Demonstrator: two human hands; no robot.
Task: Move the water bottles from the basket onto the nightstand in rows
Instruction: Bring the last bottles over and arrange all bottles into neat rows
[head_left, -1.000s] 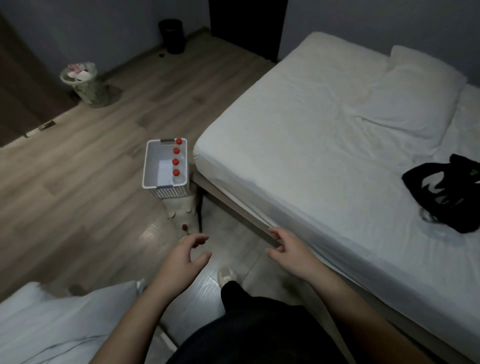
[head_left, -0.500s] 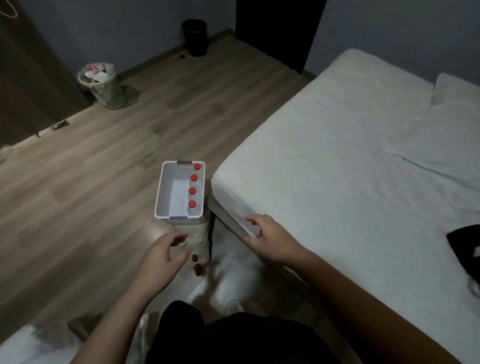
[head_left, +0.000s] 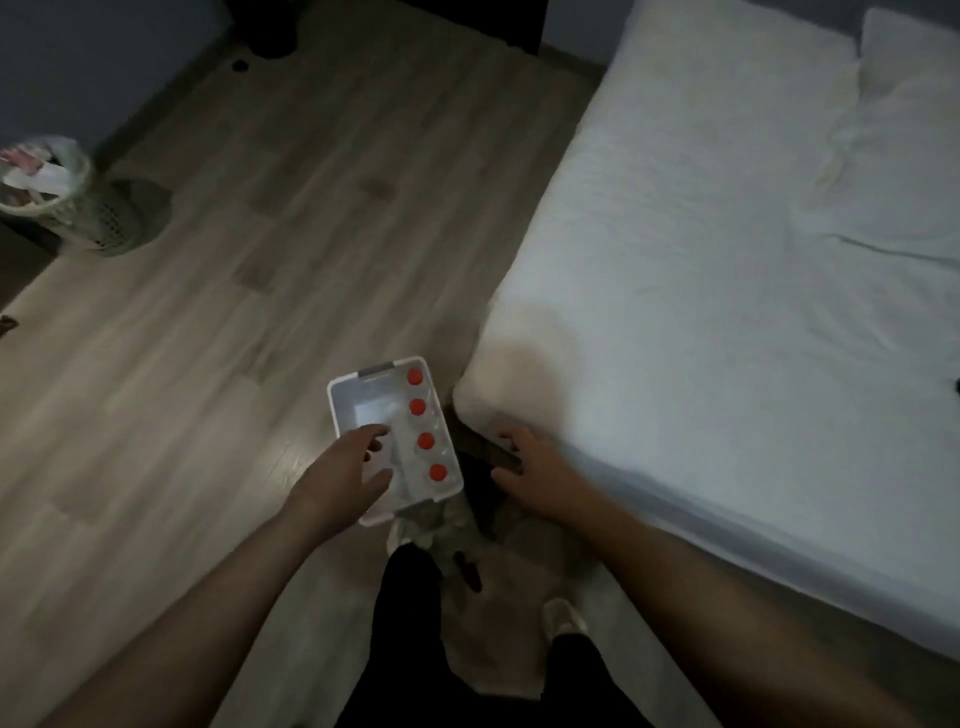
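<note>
At the floor's (head_left: 249, 322) far left edge stands a waste bin (head_left: 62, 202). At centre, the left hand (head_left: 345, 467), fingers spread and empty, hovers over the basket's (head_left: 335, 410) near left corner. Four red-capped bottles (head_left: 426, 440) line its right wall. The right hand (head_left: 535, 467), fingers loose and empty, hangs by the bed's (head_left: 727, 338) near corner. Judged step: approach to a pickup. The next move calls for gripping one bottle. The nightstand is not in view. The floor is wooden and the room dim.

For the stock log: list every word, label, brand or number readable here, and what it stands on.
None can be read.
The water bottles in the basket show only plain red caps from above; any labels are hidden.
The scraps in the waste bin are too blurred to read.
</note>
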